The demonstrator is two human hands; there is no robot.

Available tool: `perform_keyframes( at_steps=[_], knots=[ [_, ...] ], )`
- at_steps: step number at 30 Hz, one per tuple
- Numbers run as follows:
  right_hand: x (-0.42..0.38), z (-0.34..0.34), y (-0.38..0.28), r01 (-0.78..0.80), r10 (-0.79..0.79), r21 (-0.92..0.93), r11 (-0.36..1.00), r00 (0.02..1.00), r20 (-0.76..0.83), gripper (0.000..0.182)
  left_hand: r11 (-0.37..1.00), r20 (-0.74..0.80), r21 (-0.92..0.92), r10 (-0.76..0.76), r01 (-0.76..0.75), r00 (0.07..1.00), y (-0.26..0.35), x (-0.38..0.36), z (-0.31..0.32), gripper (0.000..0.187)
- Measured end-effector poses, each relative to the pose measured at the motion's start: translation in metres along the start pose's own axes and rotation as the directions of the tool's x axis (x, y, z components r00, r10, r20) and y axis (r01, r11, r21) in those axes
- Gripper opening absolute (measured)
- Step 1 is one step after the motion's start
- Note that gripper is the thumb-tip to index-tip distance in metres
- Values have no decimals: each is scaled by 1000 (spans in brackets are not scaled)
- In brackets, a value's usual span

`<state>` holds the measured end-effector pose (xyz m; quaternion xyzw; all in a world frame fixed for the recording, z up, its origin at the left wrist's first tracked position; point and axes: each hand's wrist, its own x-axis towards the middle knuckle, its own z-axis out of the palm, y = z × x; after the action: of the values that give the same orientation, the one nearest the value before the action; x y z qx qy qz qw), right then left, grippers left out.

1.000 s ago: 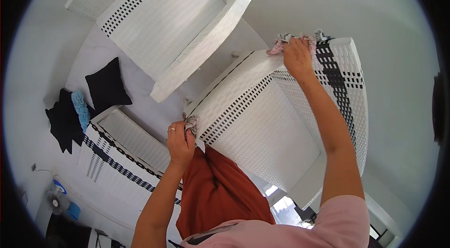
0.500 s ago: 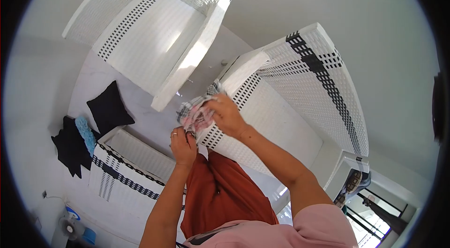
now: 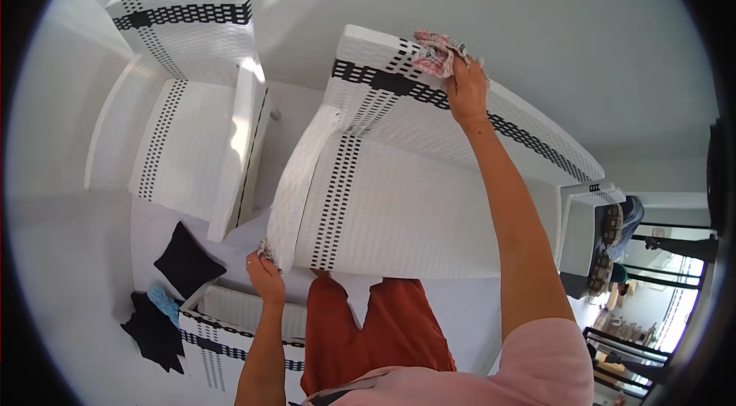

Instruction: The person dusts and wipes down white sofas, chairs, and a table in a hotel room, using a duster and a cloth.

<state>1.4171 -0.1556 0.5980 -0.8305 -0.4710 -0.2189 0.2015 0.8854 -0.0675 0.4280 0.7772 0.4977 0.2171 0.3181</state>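
Note:
A white woven sofa (image 3: 399,207) with black checked bands stands in front of me. Up at the top edge of its backrest, my right hand (image 3: 468,92) is closed on a crumpled pink, white and dark checked cloth (image 3: 435,59), which lies against the rim. My left hand (image 3: 265,277) is at the front end of the left armrest (image 3: 300,168), its fingers closed on a second, smaller bunched cloth (image 3: 266,251). Most of that cloth is hidden in the fingers.
A matching armchair (image 3: 192,145) stands to the left. Another woven piece (image 3: 211,345) is at lower left, near a black cushion (image 3: 188,260), more black cushions (image 3: 153,329) and a fluffy blue item (image 3: 162,302). Further seating with cushions (image 3: 606,253) is at right.
My hands have moved apart, each with a cloth. The right has reached up to the backrest's top edge; the left has moved down-left to the armrest end. The view has shifted.

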Motion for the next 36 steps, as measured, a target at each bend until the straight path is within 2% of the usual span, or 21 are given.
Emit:
perform_keyframes(
  at_steps=[1, 3, 4, 6, 7, 10, 11, 14, 15, 18, 19, 23, 25, 28, 30, 33, 34, 36],
  knots=[
    [-11, -10, 17, -22, 22, -15, 1000, 1000, -16, 45, 1000, 12, -2, 29, -29, 1000, -2, 0, 0, 20],
    [-35, -32, 54, -44, 44, -76, 996, 999, -6, 44, 989, 1, 135, 57, -57, 998, -7, 0, 0, 20],
    [-45, -45, 72, -54, 55, -105, 993, 999, -1, 43, 987, 14, 131, 88, -89, 996, -4, 1, -2, 20],
    [-66, -66, 107, -101, 98, -118, 988, 995, -25, 43, 959, -97, 252, 157, -128, 983, 11, 5, -7, 21],
    [-77, -73, 122, -123, 121, -113, 986, 992, -29, 42, 953, -83, 257, 184, -158, 979, 28, 8, -5, 21],
    [-111, -98, 170, -187, 182, -103, 977, 982, -53, 41, 969, -164, 169, 206, -178, 965, 91, 17, 5, 22],
    [-120, -108, 187, -197, 191, -97, 976, 980, -59, 41, 963, -150, 167, 236, -210, 960, 118, 20, 14, 22],
    [-157, -144, 247, -269, 260, -113, 957, 962, -85, 40, 960, -29, -74, 270, -271, 963, 221, 14, 60, 24],
    [-170, -155, 267, -306, 297, -121, 944, 951, -90, 39, 953, -20, -75, 292, -293, 956, 252, 10, 77, 24],
    [-211, -193, 330, -378, 362, -147, 914, 924, -127, 38, 832, 50, -169, 543, -529, 838, 351, -4, 136, 25],
    [-223, -205, 350, -395, 375, -152, 906, 916, -144, 38, 823, 57, -172, 556, -541, 829, 385, -11, 153, 25],
    [-268, -243, 425, -452, 415, -179, 874, 885, -209, 38, 563, 39, -304, 813, -768, 581, 512, -35, 224, 29],
    [-293, -258, 456, -490, 447, -183, 852, 864, -233, 38, 461, 38, -295, 881, -837, 472, 565, -45, 259, 29],
    [-315, -275, 494, -563, 497, -210, 800, 816, -295, 40, 389, 97, -387, 919, -836, 382, 625, -54, 311, 27],
    [-320, -282, 513, -601, 534, -191, 776, 788, -306, 39, 372, 143, -402, 928, -837, 344, 649, -55, 342, 27],
    [-338, -298, 539, -678, 606, -189, 711, 726, -324, 39, 297, 192, -123, 943, -947, 271, 655, -59, 386, 28],
    [-342, -300, 548, -704, 628, -167, 690, 697, -346, 38, 288, 205, -146, 945, -946, 256, 654, -63, 391, 28],
    [-349, -307, 564, -740, 653, -126, 661, 650, -388, 37, 233, 126, -14, 965, -972, 229, 652, -63, 401, 29]
  ],
)
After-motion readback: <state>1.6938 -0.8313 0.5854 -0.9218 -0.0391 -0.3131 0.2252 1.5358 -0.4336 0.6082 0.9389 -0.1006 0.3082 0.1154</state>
